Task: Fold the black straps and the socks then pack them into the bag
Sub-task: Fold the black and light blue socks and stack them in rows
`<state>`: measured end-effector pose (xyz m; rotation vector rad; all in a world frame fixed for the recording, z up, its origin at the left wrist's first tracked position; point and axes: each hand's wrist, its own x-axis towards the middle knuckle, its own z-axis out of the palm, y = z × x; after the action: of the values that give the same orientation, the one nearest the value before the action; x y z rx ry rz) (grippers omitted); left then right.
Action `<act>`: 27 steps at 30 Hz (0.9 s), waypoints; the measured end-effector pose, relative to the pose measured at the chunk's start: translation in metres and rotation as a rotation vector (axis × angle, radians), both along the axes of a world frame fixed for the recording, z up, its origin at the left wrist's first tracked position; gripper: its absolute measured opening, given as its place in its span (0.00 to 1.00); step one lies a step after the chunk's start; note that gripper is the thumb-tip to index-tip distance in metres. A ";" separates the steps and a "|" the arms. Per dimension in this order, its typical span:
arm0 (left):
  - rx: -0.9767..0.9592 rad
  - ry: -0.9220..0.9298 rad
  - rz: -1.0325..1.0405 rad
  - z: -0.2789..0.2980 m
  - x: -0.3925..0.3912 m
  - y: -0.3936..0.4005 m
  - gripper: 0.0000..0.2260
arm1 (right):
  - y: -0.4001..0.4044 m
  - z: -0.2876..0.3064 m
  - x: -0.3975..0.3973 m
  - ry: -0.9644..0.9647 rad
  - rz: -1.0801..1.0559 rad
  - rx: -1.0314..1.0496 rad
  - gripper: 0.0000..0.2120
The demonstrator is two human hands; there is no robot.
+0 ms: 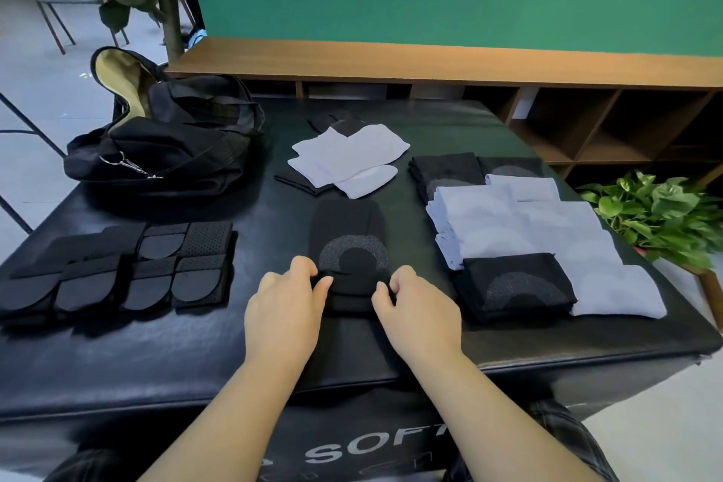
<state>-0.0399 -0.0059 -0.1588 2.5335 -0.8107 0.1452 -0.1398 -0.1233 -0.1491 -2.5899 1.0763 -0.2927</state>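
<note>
Blending into the dark padded table (117, 356), the black items are hard to separate: the black sock (350, 243) at centre reads mostly by its grey arc pattern, and its near end is lost under the fingers and in shadow. Can't tell how many layers are in the fold there.

Left hand (283, 309) pinches the sock's near left edge, thumb and fingers curled onto the fabric. Right hand (418, 309) does the same on the near right edge. Both hands sit side by side at the sock's near end, with the rest of it stretching away from the person, flat on the table.

Folded black straps (117, 270) lie in rows well to the left of the left hand, not touched. Exact count is unclear since the edges merge with each other and with the table.

Stacked folded socks (540, 246), light blue and black, lie just right of the right hand; the nearest black one almost reaches the wrist. Lower layers of that stack are hidden.

Loose unfolded socks (348, 160), pale ones over black ones, lie beyond the centre sock; the black ones under them are barely visible.

Bag (164, 141) sits at the far left of the table, unzipped, tan lining showing. Its inside is not visible from here.

Printed lettering on the table's front face is cut off at the frame bottom. Potted plant (657, 215) sits off the right edge.
</note>
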 end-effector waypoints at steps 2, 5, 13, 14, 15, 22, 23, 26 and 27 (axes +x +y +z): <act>0.024 -0.024 0.010 0.001 0.000 -0.002 0.13 | -0.001 0.000 0.002 0.011 -0.009 0.003 0.09; 0.006 -0.031 0.028 0.001 0.000 -0.001 0.11 | -0.002 -0.002 0.002 -0.012 -0.007 -0.018 0.07; -0.181 -0.349 -0.301 -0.019 0.000 0.007 0.15 | -0.004 -0.013 0.000 -0.083 0.162 -0.106 0.17; -0.165 -0.361 -0.355 -0.018 -0.002 0.008 0.14 | -0.005 -0.013 0.000 -0.046 0.187 -0.092 0.18; -0.143 -0.357 -0.386 -0.019 -0.003 0.008 0.13 | -0.006 -0.012 0.001 -0.027 0.203 -0.083 0.19; -0.075 -0.251 -0.233 -0.019 -0.004 0.006 0.14 | -0.005 -0.009 -0.002 -0.110 0.223 -0.007 0.16; -0.056 -0.247 -0.200 -0.020 -0.003 0.006 0.15 | -0.005 -0.008 -0.003 -0.132 0.235 -0.007 0.17; -0.035 -0.236 -0.108 -0.019 -0.004 0.006 0.20 | -0.004 -0.007 -0.006 -0.184 0.285 -0.020 0.19; -0.032 -0.228 -0.082 -0.019 -0.004 0.006 0.22 | -0.004 -0.006 -0.007 -0.195 0.313 -0.022 0.20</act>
<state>-0.0440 0.0000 -0.1774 2.4785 -0.9898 0.4230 -0.1465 -0.1278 -0.1554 -2.6322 0.5942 -0.4695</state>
